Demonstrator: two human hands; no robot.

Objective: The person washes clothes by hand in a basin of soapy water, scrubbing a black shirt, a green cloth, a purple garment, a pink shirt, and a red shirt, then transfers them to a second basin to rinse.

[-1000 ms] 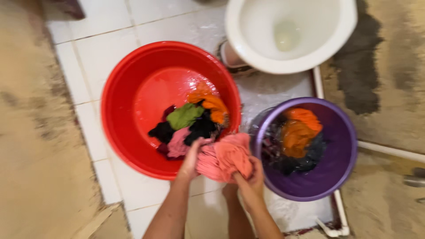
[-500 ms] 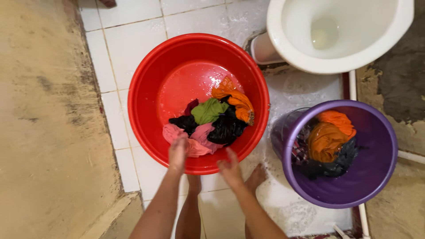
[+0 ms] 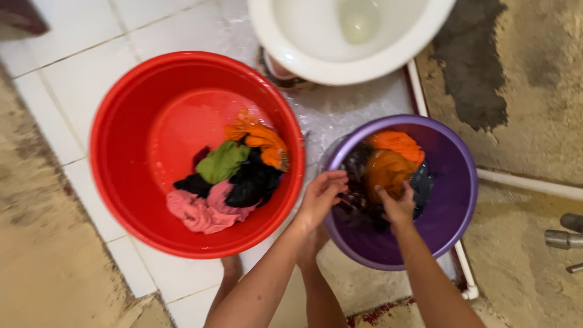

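A large red basin [image 3: 127, 109] on the white tiled floor holds a heap of wet clothes: a pink cloth [image 3: 197, 211] at the near side, a green piece [image 3: 221, 161], black pieces and an orange piece [image 3: 261, 138]. To its right a purple bucket [image 3: 452, 182] holds an orange garment [image 3: 388, 170] and dark clothes. My left hand [image 3: 322, 193] reaches over the bucket's near-left rim onto the dark clothes. My right hand [image 3: 398, 205] is inside the bucket, its fingers on the orange and dark clothes. Whether either hand has closed on cloth is unclear.
A white toilet bowl [image 3: 316, 51] stands just behind both containers. My bare legs and feet show between my arms at the bottom. Wet tiles surround the basin. Rough concrete floor lies left and right, with a white pipe [image 3: 528, 184] and a metal tap [image 3: 565, 239] at right.
The pink cloth I held a second ago now lies in the red basin. Both hands have moved right from the basin's rim into the purple bucket.
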